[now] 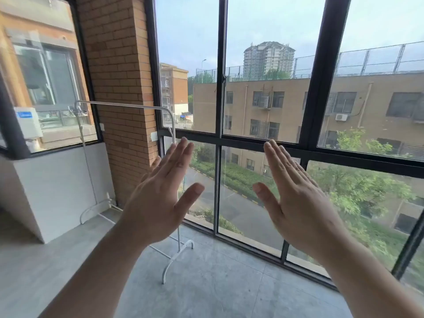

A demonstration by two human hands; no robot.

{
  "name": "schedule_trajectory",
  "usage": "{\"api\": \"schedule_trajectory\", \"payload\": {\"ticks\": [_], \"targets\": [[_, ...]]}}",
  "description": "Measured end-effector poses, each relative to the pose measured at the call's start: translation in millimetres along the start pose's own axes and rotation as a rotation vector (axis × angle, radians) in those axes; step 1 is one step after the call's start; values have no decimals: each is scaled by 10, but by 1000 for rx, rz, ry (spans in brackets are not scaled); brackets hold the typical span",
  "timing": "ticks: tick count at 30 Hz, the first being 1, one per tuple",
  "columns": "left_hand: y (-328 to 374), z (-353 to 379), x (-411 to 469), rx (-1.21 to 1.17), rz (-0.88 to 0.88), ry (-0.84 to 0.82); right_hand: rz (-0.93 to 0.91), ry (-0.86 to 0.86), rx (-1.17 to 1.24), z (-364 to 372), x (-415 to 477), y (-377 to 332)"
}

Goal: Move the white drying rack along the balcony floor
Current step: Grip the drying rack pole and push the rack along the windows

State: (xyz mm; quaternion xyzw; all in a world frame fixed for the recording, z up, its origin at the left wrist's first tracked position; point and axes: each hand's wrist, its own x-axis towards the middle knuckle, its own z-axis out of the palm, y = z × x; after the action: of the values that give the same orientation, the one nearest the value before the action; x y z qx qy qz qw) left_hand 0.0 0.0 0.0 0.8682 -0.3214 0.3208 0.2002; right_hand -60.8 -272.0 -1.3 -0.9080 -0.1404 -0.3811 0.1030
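The white drying rack (124,106) is a thin tubular frame with one top rail and two arched feet. It stands on the grey balcony floor (206,283) in the left corner, by the brick pillar and the glass. My left hand (160,191) is raised flat in front of the rack's right upright and hides its middle part. My right hand (296,193) is held up flat to the right, in front of the window. Both hands show their backs, fingers stretched, and touch nothing.
Black-framed floor-to-ceiling windows (221,88) run along the far side. A brick pillar (119,88) and a low white wall (57,187) close the left corner. A white box (28,123) hangs on the left frame. Open grey floor spreads in the foreground.
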Motion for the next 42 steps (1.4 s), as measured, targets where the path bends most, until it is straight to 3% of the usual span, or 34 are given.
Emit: {"api": "schedule_trajectory", "payload": {"ticks": [8,24,34,42], "targets": [[-549,431,174,-5,-99,-42,0,-119,87,794,398,147],[-2868,1484,1516,-79,-176,-57,-32,-145,141,2891,2368,471],[-3986,2661,2471,-120,-302,-91,-42,-202,217,4265,3396,1346],[-4746,3411,3411,-131,-473,-23,-112,-247,323,5300,4456,2176]]}}
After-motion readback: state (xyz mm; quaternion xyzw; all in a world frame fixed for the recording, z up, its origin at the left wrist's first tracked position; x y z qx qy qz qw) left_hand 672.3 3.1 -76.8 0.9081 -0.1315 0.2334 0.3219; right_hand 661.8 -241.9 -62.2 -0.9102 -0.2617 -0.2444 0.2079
